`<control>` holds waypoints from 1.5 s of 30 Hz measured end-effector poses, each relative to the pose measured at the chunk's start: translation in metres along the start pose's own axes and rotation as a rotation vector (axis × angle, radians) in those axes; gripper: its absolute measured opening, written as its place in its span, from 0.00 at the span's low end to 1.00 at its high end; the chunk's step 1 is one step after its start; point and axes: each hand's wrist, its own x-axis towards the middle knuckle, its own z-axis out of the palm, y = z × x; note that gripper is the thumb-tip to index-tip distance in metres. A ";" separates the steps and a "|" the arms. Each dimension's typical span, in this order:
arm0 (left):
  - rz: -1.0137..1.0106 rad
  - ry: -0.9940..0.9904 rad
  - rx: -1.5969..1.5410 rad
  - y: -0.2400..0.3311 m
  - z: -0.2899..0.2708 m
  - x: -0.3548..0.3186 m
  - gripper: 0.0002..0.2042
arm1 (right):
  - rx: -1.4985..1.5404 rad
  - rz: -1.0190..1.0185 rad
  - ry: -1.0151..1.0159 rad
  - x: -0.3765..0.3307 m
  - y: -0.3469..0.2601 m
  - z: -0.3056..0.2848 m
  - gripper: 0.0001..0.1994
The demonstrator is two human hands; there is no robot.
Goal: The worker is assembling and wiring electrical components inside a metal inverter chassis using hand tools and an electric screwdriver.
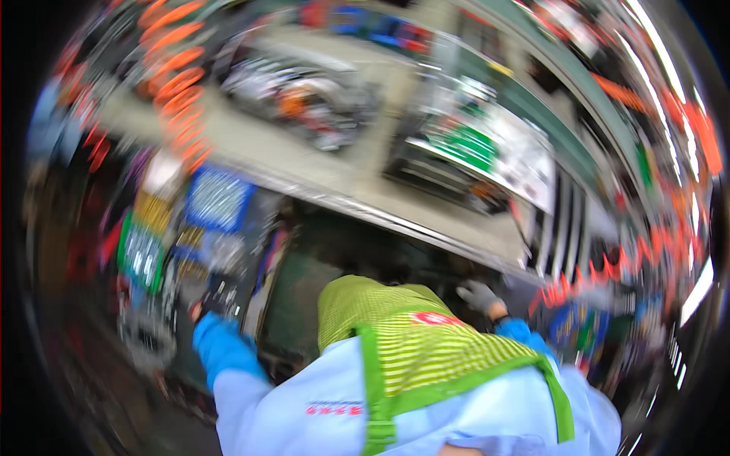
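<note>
Blur runs through the head view, the only feed I have, so I read shapes more than details. At the end of the blue cuff on my left, the left hand [201, 308] is a dark smear; I cannot tell whether its fingers are clenched, loose or grasping anything. Just beside those fingers, on their right, lie small shiny parts [225, 292], too smeared for me to name. Farther ahead of the same fingers I see a blue basket [199, 220] of pale pieces, and ahead to their left a green-rimmed tray [158, 273]. My right hand [477, 295] wears a grey glove; its fingers look loose and apart, and I make out nothing between them. Beyond them runs the metal edge of a pale workbench [357, 171]. Farther past that edge sits a white board [525, 156] with a green panel, and well ahead to the fingers' left stands a cluster of silvery machine parts [296, 99]. Right of these fingers hangs a red coiled hose [608, 273]. The striped apron [426, 342] fills the space between both hands.
</note>
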 end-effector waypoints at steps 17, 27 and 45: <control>-0.641 0.842 3.678 0.302 -0.555 0.193 0.23 | 0.394 1.311 0.546 -0.131 0.279 0.018 0.34; -0.759 1.713 3.271 0.470 -0.660 0.176 0.16 | 0.248 1.104 0.474 -0.139 0.373 0.068 0.40; -0.125 1.241 2.758 0.512 -0.724 0.226 0.13 | 0.771 -1.697 0.756 -0.149 0.037 -0.296 0.23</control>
